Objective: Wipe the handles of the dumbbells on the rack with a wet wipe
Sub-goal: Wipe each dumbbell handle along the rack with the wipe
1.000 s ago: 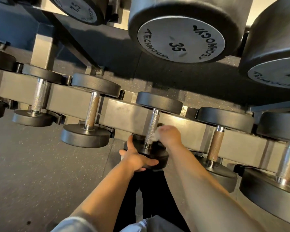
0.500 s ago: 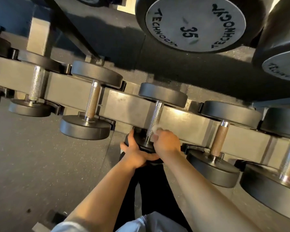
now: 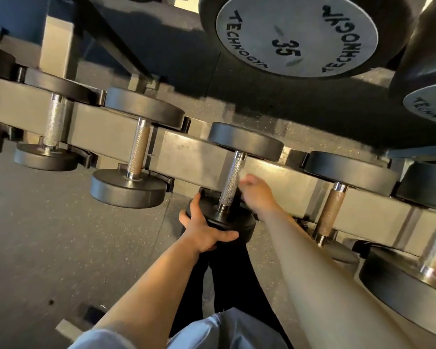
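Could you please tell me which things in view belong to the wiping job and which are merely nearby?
In use:
left hand gripping black near weight disc
knurled silver handle
right hand beside it

Nearby:
large dumbbell marked 35
grey metal rack beam

The scene is dim overall, with warm light falling from the upper right and catching the rack beam (image 3: 186,157) in a bright yellowish streak just behind the middle dumbbell handle (image 3: 231,181). A broad, hard-edged shadow lies across the floor (image 3: 48,248) beneath the upper tier. Small highlights glint on the chrome collars of the handles. The right hand (image 3: 256,191) is smeared by motion blur, its fingers indistinct, and the right forearm is soft as well. The wide-angle lens bends the rack into a curve and stretches the large dumbbell heads at the top and right edges. Fine detail looks slightly soft and compressed throughout.
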